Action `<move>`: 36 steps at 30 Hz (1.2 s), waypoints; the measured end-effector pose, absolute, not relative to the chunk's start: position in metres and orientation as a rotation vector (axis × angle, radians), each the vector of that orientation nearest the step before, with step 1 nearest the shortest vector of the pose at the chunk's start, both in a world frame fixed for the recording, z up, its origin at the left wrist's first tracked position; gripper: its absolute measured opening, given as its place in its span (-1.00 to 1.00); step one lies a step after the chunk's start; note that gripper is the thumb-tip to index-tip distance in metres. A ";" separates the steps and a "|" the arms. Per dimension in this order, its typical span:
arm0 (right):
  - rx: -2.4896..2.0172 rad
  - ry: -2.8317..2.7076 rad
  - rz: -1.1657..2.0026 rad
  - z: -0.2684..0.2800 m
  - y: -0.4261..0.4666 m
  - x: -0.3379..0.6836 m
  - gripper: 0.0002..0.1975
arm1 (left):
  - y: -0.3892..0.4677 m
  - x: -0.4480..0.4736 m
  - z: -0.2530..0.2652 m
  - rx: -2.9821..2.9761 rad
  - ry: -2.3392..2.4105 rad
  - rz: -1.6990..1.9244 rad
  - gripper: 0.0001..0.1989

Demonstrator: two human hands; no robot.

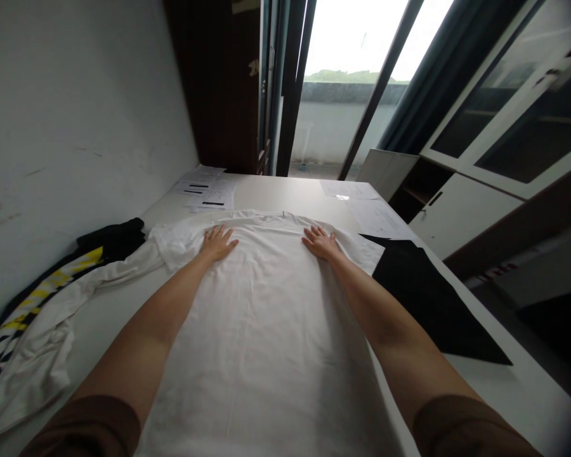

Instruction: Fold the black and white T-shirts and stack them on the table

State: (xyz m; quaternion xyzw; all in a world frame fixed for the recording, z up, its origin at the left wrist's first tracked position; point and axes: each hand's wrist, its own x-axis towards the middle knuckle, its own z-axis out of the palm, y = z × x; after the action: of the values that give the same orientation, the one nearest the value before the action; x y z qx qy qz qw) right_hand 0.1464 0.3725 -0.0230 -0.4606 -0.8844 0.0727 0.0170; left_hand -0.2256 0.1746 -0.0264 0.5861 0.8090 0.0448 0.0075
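A white T-shirt (261, 330) lies spread over the table, its collar end at the far side and its body running toward me. My left hand (217, 244) rests flat on the shirt near the left shoulder, fingers spread. On the right shoulder area my right hand (320, 242) also lies flat, with its fingers apart. Small wrinkles show in the cloth between the hands and along the collar. The shirt's right sleeve (364, 252) reaches over the edge of a flat black cloth (428, 295).
At left, a crumpled white garment (52, 343) lies beside a black garment with yellow marks (42, 292) along the wall. Papers (212, 193) lie at the table's far left, more sheets (374, 216) at far right. White cabinets (466, 206) stand right of the table (276, 190).
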 end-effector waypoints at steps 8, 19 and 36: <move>-1.246 -2.430 0.259 -0.004 0.346 0.209 -0.56 | 0.071 -0.337 0.000 1.368 3.057 0.592 -0.48; -1.931 -2.106 -0.089 -0.013 0.313 0.332 -0.27 | -0.032 -0.413 0.017 1.612 2.796 -0.162 -0.50; -1.563 -2.204 0.317 -0.010 0.313 0.298 -0.51 | 0.036 -0.350 0.038 1.533 3.056 0.003 -0.58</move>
State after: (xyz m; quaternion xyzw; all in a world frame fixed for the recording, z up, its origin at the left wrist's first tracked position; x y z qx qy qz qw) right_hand 0.2977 0.3125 -0.0101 -0.5619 -0.7922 0.1141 0.2091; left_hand -0.3497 0.0362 0.0381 0.4440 0.8853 0.0010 -0.1384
